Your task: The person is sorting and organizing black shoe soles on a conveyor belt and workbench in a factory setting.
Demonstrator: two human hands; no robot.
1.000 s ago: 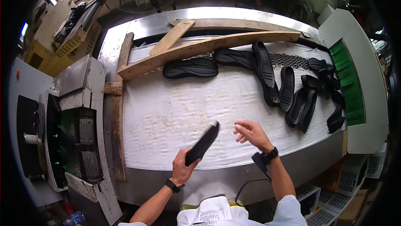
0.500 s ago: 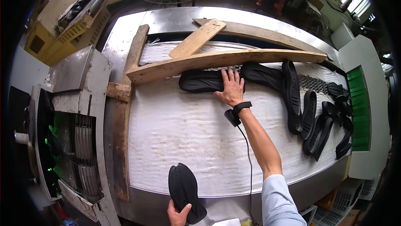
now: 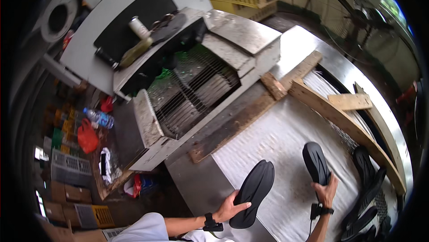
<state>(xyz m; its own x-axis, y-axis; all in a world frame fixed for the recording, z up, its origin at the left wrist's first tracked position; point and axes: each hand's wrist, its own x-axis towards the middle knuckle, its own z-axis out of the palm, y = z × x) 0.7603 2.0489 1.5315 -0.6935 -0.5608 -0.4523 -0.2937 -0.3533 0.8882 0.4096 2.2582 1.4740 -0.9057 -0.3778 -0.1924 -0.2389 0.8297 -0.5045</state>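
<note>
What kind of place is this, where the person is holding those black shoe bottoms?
Probably a shoe factory or workshop. Each hand holds a black shoe sole, more soles lie piled on a wide metal conveyor table, and a wire-mesh belt machine stands beside it.

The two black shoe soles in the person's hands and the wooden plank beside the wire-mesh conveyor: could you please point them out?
Left-hand black sole (image 3: pixel 254 192), head view: middle of its flat face.
Right-hand black sole (image 3: pixel 315 161), head view: centre of its ribbed surface.
Wooden plank (image 3: pixel 241 121), head view: midway along its length.
</note>
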